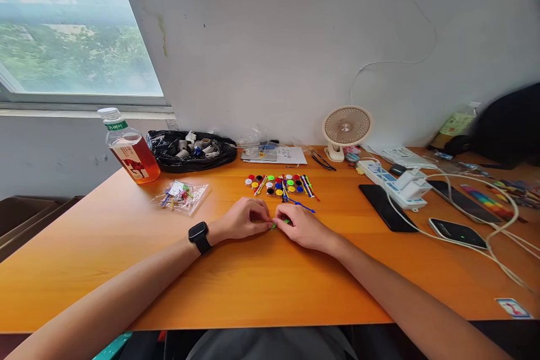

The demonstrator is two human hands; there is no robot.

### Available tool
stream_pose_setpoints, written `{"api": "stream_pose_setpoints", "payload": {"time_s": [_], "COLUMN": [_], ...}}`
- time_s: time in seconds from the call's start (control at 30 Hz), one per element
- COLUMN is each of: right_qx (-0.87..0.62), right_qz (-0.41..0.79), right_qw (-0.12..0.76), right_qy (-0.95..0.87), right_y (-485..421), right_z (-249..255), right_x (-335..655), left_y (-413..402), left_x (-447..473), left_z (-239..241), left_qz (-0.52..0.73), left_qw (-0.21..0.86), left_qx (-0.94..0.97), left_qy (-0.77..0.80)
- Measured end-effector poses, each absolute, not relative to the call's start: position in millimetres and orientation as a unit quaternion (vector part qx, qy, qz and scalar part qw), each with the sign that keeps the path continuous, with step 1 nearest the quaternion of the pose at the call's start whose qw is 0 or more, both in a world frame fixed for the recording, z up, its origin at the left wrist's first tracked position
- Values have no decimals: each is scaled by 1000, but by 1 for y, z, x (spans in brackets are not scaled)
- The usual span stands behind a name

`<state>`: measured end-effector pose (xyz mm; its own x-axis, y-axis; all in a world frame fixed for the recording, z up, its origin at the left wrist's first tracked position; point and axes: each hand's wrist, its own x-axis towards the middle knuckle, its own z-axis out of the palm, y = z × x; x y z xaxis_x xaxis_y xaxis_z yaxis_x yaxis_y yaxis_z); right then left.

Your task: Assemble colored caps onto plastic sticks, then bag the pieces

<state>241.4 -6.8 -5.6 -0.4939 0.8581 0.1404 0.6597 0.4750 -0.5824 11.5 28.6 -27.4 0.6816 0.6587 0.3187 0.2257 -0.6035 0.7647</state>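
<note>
My left hand [244,218], with a black watch [199,236] on its wrist, pinches at a small green plastic piece [273,227] over the table. Fingertips of my right hand [307,227] close on the same piece from the other side. Fingers hide most of it, so its shape cannot be made out. Just beyond the hands lie several coloured round discs [270,191], with thin coloured plastic sticks [309,185] in bundles among them. A blue stick with an arrow-like end [307,208] lies apart, close to my right hand.
A clear bag of coloured parts [180,196] and a bottle of reddish drink [134,157] stand left, near a black bag of scraps [192,152]. A small fan [346,126] is at the back. Right are a power strip [394,184], phone [386,208] and looping white cables [504,219].
</note>
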Motion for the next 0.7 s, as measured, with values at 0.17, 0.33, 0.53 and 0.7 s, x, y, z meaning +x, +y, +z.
{"api": "stream_pose_setpoints", "payload": {"time_s": [0.17,0.33,0.53,0.7], "right_qx": [-457,-471,-555,-541], "right_qz": [220,217,208,288], "right_qw": [220,272,292,354], "right_qy": [-833,-811,-750,-706], "right_y": [-6,-6,-11,-8], "right_z": [-8,-3,9,13], "right_x": [242,243,242,247], "left_y": [25,23,27,30], "left_x": [13,11,6,4], "left_z": [-23,-13,-12,-13], "left_qz": [295,330,412,437], "left_qw": [347,358,324,275], "left_qx": [848,810,777,775], "left_qy": [269,326,349,365]}}
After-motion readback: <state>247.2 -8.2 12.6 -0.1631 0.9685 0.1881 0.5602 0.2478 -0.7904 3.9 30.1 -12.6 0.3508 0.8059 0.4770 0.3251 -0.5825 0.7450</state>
